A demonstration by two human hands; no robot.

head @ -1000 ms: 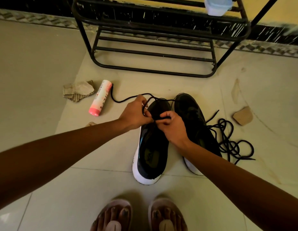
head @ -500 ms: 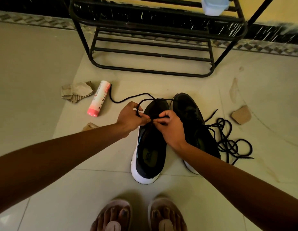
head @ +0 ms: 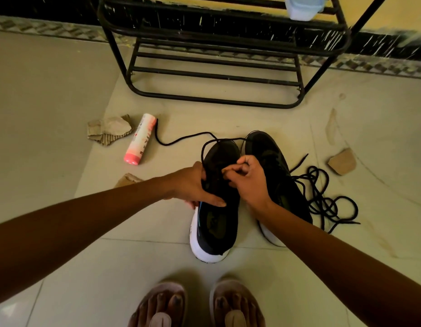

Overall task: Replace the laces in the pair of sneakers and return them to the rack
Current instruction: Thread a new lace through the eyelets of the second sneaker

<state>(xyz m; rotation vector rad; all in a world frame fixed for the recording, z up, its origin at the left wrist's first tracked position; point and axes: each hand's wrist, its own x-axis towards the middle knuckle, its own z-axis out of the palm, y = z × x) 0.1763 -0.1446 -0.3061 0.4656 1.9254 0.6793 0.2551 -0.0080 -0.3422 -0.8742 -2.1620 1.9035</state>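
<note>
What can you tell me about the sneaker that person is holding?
The sneaker has a black cloth-like upper, a thick white sole and a blue stripe down one side. It stands on the tiled floor, heel toward the person, toe toward the rack, beside the other sneaker. The left hand grips its side; the right hand pinches a black lace over its middle. The lace loops past the toe and trails toward a pink-capped bottle.

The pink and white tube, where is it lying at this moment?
In the head view the tube lies on the floor at the left, between the torn cardboard and the left sneaker, with a black lace end beside it.
</note>
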